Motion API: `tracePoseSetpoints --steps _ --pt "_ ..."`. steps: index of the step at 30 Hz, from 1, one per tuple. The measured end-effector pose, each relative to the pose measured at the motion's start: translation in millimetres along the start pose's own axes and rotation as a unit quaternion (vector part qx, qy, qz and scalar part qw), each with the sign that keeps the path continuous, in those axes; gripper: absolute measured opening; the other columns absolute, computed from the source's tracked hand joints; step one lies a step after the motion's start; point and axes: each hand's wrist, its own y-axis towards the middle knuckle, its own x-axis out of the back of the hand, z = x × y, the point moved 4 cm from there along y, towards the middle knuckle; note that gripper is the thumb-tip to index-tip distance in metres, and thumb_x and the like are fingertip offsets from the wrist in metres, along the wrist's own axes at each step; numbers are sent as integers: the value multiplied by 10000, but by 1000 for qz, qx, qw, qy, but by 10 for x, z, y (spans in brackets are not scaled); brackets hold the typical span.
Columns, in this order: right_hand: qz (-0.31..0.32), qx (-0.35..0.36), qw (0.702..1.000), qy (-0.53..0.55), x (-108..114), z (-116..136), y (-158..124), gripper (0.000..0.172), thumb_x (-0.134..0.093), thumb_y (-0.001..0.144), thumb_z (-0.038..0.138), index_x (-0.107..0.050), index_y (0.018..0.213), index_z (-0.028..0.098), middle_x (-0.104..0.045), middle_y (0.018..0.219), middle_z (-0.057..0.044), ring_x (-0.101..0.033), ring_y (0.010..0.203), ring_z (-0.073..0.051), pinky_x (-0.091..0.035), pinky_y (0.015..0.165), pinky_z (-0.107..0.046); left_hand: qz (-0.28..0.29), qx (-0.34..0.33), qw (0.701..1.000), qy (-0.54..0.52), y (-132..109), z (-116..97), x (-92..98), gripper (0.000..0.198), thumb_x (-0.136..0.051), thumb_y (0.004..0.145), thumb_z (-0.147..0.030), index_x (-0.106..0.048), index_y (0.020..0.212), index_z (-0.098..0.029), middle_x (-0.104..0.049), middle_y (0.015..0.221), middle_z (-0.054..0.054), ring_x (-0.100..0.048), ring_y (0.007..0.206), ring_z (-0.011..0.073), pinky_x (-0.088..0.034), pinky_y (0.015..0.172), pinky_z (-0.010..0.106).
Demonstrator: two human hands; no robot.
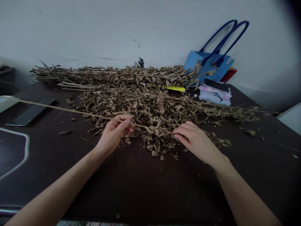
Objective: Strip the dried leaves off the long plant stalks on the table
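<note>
A long, thin dried stalk [70, 110] runs from the far left across the dark table [145, 185] towards the middle. My left hand [115, 133] is closed around it near its leafy part. My right hand [195, 138] pinches the same stalk further right, fingers pressed together among the dry leaves. Both hands sit at the near edge of a large heap of dried leafy stems [141, 94] that spreads over the back half of the table.
A blue bag with dark handles [211, 62] leans on the wall at the back right. A phone [216, 84] lies on folded cloth [215, 95] beside it. A yellow object [176, 88] shows in the heap. A flat dark item [30, 112] lies left.
</note>
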Motion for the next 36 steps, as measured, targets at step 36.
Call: tracePoseSetpoints --steps 36 --pt "-117 0 993 -3 -228 253 79 199 -441 903 217 -624 839 177 -561 762 -51 -457 776 -178 -379 712 -320 -31 2 999 -22 55 15 80 85 -632 793 -206 -605 833 -135 -607 770 18 -545 646 71 -451 603 170"
